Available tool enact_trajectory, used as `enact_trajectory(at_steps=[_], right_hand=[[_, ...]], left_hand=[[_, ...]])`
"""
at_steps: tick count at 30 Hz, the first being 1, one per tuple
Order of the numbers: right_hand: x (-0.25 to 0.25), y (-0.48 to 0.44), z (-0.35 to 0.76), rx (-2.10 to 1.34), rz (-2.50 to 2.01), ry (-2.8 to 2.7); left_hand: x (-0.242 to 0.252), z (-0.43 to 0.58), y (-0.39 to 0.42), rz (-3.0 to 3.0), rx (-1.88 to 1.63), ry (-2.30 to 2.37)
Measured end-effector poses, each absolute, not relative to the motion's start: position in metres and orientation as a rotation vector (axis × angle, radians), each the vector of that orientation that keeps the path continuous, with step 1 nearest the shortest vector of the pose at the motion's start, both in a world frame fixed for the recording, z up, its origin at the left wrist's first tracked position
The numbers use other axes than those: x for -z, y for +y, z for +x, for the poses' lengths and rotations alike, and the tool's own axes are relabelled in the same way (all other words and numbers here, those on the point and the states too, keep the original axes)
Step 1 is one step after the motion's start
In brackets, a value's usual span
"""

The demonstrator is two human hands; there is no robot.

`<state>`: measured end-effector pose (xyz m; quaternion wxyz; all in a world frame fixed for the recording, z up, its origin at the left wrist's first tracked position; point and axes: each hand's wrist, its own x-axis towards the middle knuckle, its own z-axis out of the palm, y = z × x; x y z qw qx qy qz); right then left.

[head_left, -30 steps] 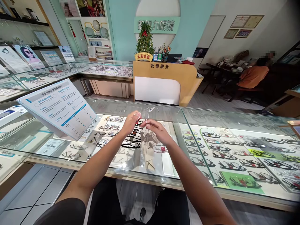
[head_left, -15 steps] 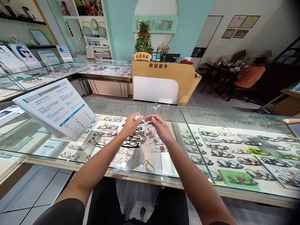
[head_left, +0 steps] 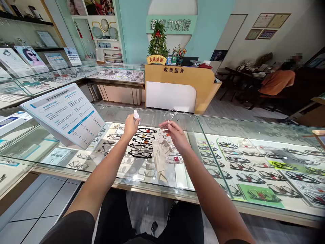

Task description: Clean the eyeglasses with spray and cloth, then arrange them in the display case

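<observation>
My left hand is closed round a small white bottle with its tip pointing up, held above the glass counter. My right hand pinches a pair of thin, clear rimless glasses by one arm, the lenses lifted away from me. A beige cleaning cloth lies on the glass just below my right hand. Under the glass, between my hands, sit several dark-framed glasses in a row.
A tilted information board stands on the counter at my left. More frames fill the case to the right. Behind the counter stands a wooden cashier desk with a plant. A person in orange sits at the far right.
My hands were together, the bottle at the glasses. Now the left hand has drawn left and up with the bottle, and the right hand holds the glasses alone.
</observation>
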<state>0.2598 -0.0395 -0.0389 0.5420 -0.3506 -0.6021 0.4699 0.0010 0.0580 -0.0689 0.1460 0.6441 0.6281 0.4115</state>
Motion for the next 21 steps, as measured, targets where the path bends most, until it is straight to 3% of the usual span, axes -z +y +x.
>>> enact_trajectory(at_steps=[7,21], right_hand=[[0.039,-0.040,0.260,-1.161,-0.786,-1.401],[0.036,-0.042,0.257,-1.188,-0.768,-1.359]], left_hand=[[0.070,0.001,0.058,1.908,-0.826,2.052],[0.060,0.018,0.056,1.890,-0.686,2.155]])
